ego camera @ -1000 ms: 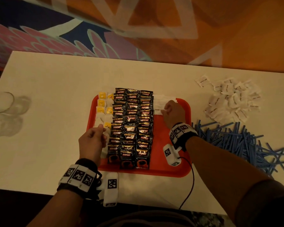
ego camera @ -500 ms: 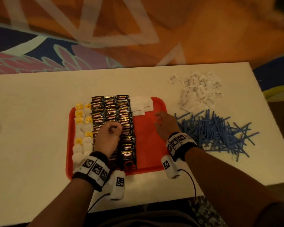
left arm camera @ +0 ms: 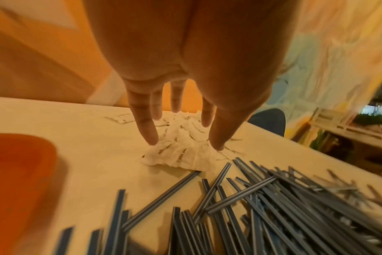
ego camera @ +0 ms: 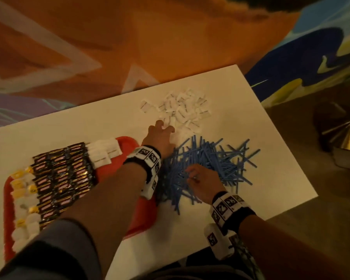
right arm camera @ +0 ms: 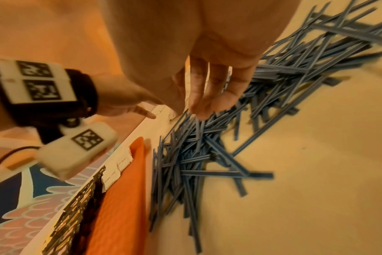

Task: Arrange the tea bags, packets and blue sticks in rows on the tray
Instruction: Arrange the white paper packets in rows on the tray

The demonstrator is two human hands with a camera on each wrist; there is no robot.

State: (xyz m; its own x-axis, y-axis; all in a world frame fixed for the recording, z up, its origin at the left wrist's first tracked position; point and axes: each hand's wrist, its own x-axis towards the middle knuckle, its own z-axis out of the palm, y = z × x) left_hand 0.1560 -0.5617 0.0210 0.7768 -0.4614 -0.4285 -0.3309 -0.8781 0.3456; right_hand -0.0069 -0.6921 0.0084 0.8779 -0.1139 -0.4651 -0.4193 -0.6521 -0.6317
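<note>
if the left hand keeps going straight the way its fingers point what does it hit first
Most likely the loose pile of white packets. The left hand is spread just above its near edge with fingertips almost touching; contact can't be confirmed through the blur.

White table (ego camera: 271, 174); orange patterned carpet (ego camera: 170, 41); brass cone-shaped base (ego camera: 343, 136) on floor at right

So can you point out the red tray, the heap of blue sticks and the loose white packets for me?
red tray (ego camera: 127, 142), head view, bare far corner.
blue sticks (ego camera: 216, 160), head view, middle of the heap.
white packets (ego camera: 182, 110), head view, middle of the loose pile.
</note>
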